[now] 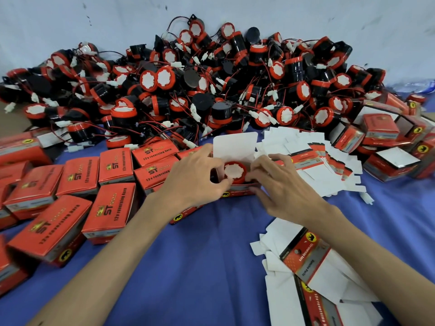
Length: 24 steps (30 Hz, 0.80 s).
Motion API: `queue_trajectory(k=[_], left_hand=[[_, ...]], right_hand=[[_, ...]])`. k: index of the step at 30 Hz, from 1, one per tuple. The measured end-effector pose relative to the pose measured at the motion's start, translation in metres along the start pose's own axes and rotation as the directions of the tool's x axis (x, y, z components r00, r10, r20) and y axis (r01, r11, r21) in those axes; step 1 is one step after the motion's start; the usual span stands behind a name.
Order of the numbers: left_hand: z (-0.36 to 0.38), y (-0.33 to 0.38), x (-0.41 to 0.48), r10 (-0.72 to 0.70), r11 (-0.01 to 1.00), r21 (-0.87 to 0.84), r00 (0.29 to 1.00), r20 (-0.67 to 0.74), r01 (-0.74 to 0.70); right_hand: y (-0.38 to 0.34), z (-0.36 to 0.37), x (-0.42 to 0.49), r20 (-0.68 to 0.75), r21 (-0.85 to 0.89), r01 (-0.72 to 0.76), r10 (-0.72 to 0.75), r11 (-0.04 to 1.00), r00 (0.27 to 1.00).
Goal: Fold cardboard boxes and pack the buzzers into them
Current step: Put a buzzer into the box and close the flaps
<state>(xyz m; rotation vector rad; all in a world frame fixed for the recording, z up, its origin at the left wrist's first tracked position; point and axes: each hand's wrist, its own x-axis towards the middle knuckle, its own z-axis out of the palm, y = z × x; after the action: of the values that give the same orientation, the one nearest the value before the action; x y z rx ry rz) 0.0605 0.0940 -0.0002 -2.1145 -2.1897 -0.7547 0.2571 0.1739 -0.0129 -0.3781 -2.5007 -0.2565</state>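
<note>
Both hands are on the same open box point(235, 147), which sits right between them on the blue cloth point(200, 255). The left hand point(195, 175) has its fingers curled round the box's left side, thumb down at the front edge. The right hand point(280, 189) does the same on the right side, fingers bent over the wall and side flap. One buzzer point(234, 171) is already sitting in the box, red cap with the white centre facing up, and the white lid flap stands upright behind it.

Just past the fingertips is a huge buzzer pile point(211, 85), all black bodies, red caps and tangled wires. Left of the left hand there's a bunch of closed boxes point(113, 208), red tops up. Beyond the right hand lie flat blanks point(313, 161) fanned out, with more flat blanks under the right forearm point(306, 260). Further out to the right are some folded boxes point(381, 130) still open.
</note>
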Motion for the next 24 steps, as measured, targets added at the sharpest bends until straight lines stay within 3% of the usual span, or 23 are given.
queue_trajectory(k=[5, 11, 14, 18, 21, 24], left_hand=[[0.003, -0.003, -0.001, 0.004, 1.000, 0.022, 1.000, 0.003, -0.004], [0.005, -0.005, -0.003, 0.033, 0.999, -0.007, 0.999, 0.012, -0.033], [0.008, -0.005, -0.003, 0.030, 0.999, -0.018, 0.999, 0.030, -0.029], [0.008, -0.006, -0.003, 0.030, 0.999, -0.030, 0.998, 0.063, -0.028], [0.007, -0.006, -0.002, 0.062, 0.997, 0.044, 0.987, 0.150, -0.069], [0.005, -0.004, 0.000, 0.059, 0.997, 0.025, 0.972, 0.227, -0.067]], right_hand=[[-0.007, 0.008, 0.000, -0.076, -0.119, -0.012, 0.003, 0.993, 0.997], [0.003, 0.012, -0.003, -0.011, -0.001, -0.024, 0.024, 1.000, 1.000], [0.004, 0.016, -0.008, -0.021, 0.133, -0.016, 0.019, 0.991, 1.000], [0.000, 0.016, -0.007, -0.164, 0.395, -0.185, 0.267, 0.900, 0.950], [-0.004, 0.014, -0.002, -0.080, 0.602, -0.267, 0.389, 0.752, 0.918], [-0.007, 0.012, -0.002, 0.050, 0.647, -0.320, 0.380, 0.692, 0.923]])
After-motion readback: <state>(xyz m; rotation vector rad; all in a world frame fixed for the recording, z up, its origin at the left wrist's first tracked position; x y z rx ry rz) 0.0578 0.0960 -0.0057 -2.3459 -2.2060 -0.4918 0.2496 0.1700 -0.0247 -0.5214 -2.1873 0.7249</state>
